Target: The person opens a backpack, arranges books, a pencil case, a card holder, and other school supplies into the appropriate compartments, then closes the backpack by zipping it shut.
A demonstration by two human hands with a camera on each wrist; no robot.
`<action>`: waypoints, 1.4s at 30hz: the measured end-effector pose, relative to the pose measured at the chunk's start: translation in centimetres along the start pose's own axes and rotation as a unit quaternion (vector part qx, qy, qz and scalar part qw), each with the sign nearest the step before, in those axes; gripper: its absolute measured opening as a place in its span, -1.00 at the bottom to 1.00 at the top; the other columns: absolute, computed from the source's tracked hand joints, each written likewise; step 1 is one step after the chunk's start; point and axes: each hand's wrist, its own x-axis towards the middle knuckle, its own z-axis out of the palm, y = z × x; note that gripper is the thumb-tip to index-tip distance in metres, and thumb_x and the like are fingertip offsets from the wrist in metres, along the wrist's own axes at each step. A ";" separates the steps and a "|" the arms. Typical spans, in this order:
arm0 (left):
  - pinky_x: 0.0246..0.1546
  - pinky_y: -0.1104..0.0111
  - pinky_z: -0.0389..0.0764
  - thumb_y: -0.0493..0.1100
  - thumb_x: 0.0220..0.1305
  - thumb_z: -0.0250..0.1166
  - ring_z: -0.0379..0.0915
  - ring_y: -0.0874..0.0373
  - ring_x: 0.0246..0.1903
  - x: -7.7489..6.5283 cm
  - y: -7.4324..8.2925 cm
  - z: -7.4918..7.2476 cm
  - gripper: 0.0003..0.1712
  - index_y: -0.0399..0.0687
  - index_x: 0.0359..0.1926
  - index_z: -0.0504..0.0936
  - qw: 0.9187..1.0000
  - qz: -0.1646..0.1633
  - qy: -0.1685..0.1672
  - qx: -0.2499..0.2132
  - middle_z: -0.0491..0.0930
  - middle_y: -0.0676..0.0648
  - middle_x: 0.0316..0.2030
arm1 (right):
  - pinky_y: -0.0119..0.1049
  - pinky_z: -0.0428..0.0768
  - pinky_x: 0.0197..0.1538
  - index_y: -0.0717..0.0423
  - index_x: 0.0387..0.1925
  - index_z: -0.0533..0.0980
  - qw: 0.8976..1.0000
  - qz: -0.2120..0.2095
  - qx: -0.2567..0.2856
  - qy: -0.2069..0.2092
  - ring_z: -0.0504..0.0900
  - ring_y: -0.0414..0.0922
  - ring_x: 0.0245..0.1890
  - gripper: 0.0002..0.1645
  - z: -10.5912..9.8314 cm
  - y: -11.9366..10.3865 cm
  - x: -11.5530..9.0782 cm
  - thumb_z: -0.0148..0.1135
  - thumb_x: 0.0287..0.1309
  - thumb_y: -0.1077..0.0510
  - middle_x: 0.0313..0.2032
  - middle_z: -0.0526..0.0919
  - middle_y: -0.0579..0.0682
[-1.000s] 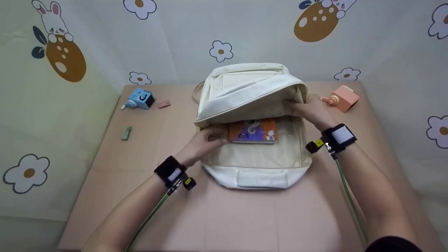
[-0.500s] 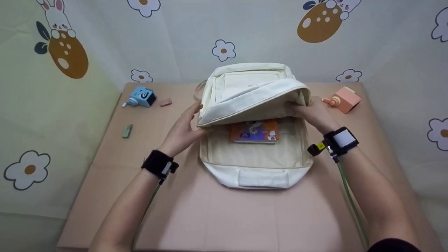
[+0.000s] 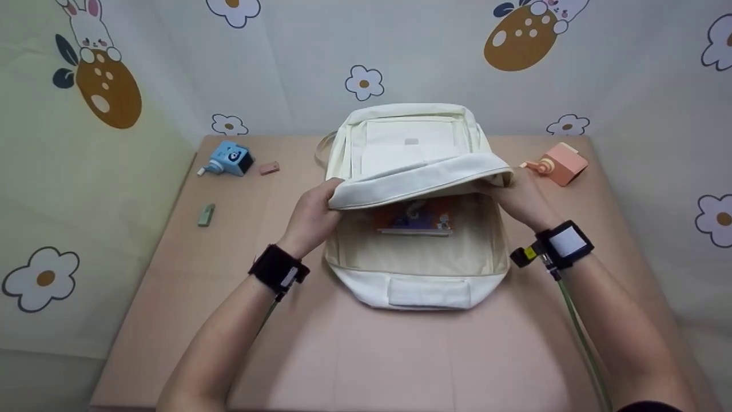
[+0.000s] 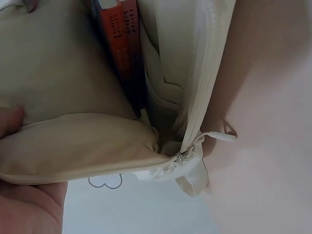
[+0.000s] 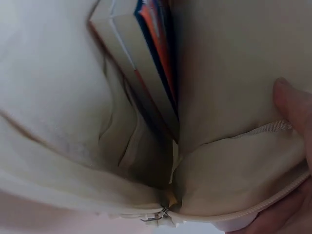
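Note:
An off-white backpack [image 3: 430,290] lies on the table with its main compartment unzipped and the front flap [image 3: 423,182] lifted. My left hand [image 3: 311,217] grips the flap's left corner; in the left wrist view the thumb is inside and the other fingers outside the zipper edge. At the opposite corner, my right hand [image 3: 523,197] holds the flap, its thumb [image 5: 290,100] against the lining. Orange and purple books [image 3: 414,220] lie inside, partly covered by the flap. Two red-orange spines [image 4: 119,39] show in the left wrist view, and thick page edges [image 5: 131,48] in the right.
At the back left are a blue carton-shaped item [image 3: 231,158] with a spout, a small pink block [image 3: 269,167] and a green block [image 3: 206,215]. A similar pink-orange carton-shaped item [image 3: 563,163] lies near the right forearm. Patterned curtains [image 3: 297,63] surround the table [image 3: 354,355].
My left hand has come out from beside the books and taken hold of the flap's left corner. The flap has come down at the right with my right hand, shading the books.

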 end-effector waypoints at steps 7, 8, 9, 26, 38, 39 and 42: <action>0.04 0.13 0.59 -0.53 0.20 0.26 0.63 0.08 -0.04 -0.5 -0.1 -0.1 -0.61 -0.14 0.00 0.69 0.999 0.024 -0.020 0.014 0.72 -0.04 -0.07 | -0.44 0.52 -0.06 0.05 0.10 0.69 0.989 -0.132 -0.047 0.051 0.67 -0.15 -0.11 -0.66 0.1 0.0 -1.8 0.37 0.34 0.08 -0.08 0.77 -0.08; 0.05 0.13 0.59 -0.53 0.21 0.26 0.63 0.08 -0.02 -0.6 -0.1 -0.1 -0.61 -0.13 0.01 0.69 0.999 0.029 -0.025 0.017 0.72 -0.04 -0.05 | -0.47 0.52 -0.02 0.05 0.09 0.70 0.987 -0.144 -0.051 0.058 0.68 -0.15 -0.07 -0.68 0.0 -0.1 -2.1 0.38 0.33 0.12 -0.06 0.77 -0.10; 0.07 0.13 0.59 -0.52 0.23 0.26 0.63 0.08 0.00 -0.8 -0.1 -0.1 -0.61 -0.12 0.01 0.70 0.999 0.033 -0.029 0.019 0.72 -0.03 -0.04 | -0.49 0.52 0.01 0.06 0.08 0.70 0.984 -0.156 -0.054 0.064 0.68 -0.13 -0.04 -0.69 0.0 -0.2 -2.5 0.39 0.31 0.17 -0.05 0.77 -0.09; 0.26 0.21 0.48 -0.59 0.20 0.26 0.53 0.09 0.21 -2.7 -0.8 -0.3 -0.43 -0.03 0.14 0.69 0.986 0.117 -0.111 0.044 0.66 -0.01 0.14 | -0.62 0.39 0.15 -0.03 0.09 0.71 0.931 -0.313 -0.160 0.103 0.74 -0.01 -0.02 -0.38 -0.1 0.4 -7.6 0.55 -0.07 0.40 0.00 0.76 -0.08; 0.33 0.15 0.41 -0.66 0.08 0.26 0.45 -0.01 0.30 -4.1 -1.3 -0.3 -0.27 -0.08 0.26 0.60 0.967 0.169 -0.156 0.113 0.57 -0.08 0.27 | -0.04 0.68 -0.03 0.03 0.16 0.66 0.917 -0.328 -0.223 0.050 0.72 -0.02 0.04 -0.40 0.3 1.5 -9.4 0.34 0.03 0.41 0.07 0.74 -0.03; 0.34 0.15 0.40 -0.66 0.07 0.26 0.44 0.00 0.31 -4.2 -1.3 -0.3 -0.26 -0.08 0.26 0.60 0.966 0.171 -0.158 0.114 0.56 -0.08 0.28 | -0.04 0.68 -0.02 0.02 0.17 0.66 0.917 -0.327 -0.224 0.047 0.72 -0.03 0.04 -0.40 0.4 1.5 -9.5 0.35 0.04 0.41 0.07 0.73 -0.03; 0.34 0.14 0.39 -0.68 0.05 0.24 0.42 0.00 0.33 -4.4 -1.6 -0.2 -0.22 -0.07 0.27 0.59 0.965 0.174 -0.164 0.112 0.54 -0.08 0.30 | -0.04 0.69 -0.02 0.04 0.17 0.66 0.915 -0.331 -0.226 0.044 0.72 -0.03 0.04 -0.39 0.5 1.7 -9.6 0.34 0.05 0.43 0.07 0.73 -0.02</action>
